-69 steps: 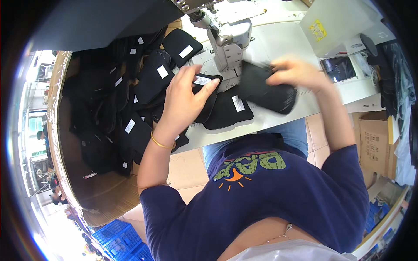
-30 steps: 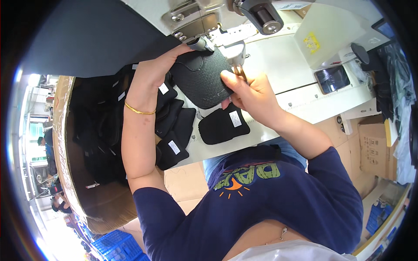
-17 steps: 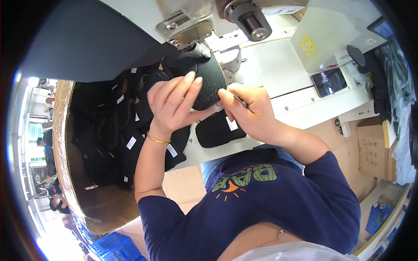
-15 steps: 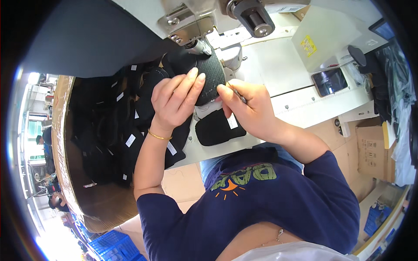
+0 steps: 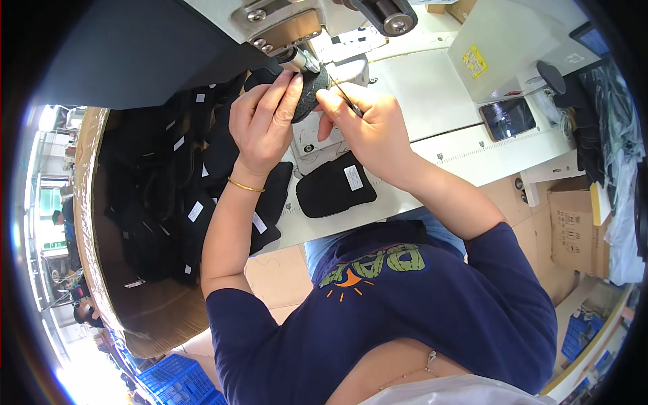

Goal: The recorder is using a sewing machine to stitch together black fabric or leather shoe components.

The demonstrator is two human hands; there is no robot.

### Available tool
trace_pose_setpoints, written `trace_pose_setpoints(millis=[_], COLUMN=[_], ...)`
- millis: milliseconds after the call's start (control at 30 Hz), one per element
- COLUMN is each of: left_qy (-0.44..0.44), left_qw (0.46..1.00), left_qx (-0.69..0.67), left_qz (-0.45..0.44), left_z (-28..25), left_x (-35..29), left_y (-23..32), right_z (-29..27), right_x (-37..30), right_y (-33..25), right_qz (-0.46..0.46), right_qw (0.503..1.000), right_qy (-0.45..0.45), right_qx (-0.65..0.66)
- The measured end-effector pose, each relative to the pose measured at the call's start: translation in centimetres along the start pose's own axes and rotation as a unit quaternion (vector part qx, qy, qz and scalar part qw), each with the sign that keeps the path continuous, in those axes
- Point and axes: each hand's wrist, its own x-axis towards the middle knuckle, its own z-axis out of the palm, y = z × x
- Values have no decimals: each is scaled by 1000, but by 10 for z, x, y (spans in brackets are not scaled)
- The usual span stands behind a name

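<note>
A dark, textured fabric piece [image 5: 311, 91] with a curved edge lies under the presser area of a sewing machine [image 5: 291, 30]. My left hand [image 5: 263, 125] holds its left side, fingers pressed together on the cloth. My right hand [image 5: 370, 128] is closed around a thin, pointed metal tool [image 5: 352, 106], whose tip points up toward the fabric's right edge. Whether it is tweezers or an awl I cannot make out. A black padded piece with a white label [image 5: 331, 192] lies flat on the table below my hands. The fabric's underside is hidden.
To the left stands a large cardboard box [image 5: 91, 223] holding many black pieces with white labels [image 5: 158, 196]. A phone [image 5: 507, 119] rests on the white machine table [image 5: 418, 88] at the right. Blue crates [image 5: 177, 381] and another carton [image 5: 577, 229] stand lower down.
Both hands have shifted up and slightly left with the fabric piece, which has turned and now shows less of its face. The metal tool's shaft shows more clearly.
</note>
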Motion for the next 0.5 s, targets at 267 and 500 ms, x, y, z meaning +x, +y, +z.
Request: trace_pose_setpoints(millis=[267, 500], left_qy=[-48, -68], left_qw=[998, 994], left_qx=[32, 82], left_qz=[-13, -14], left_z=[-26, -26], left_x=[19, 47], left_y=[17, 45], right_z=[1, -6], right_x=[2, 4], right_y=[-1, -2], right_qz=[37, 72], right_qw=[997, 990], right_qy=[14, 12], right_qx=[68, 120])
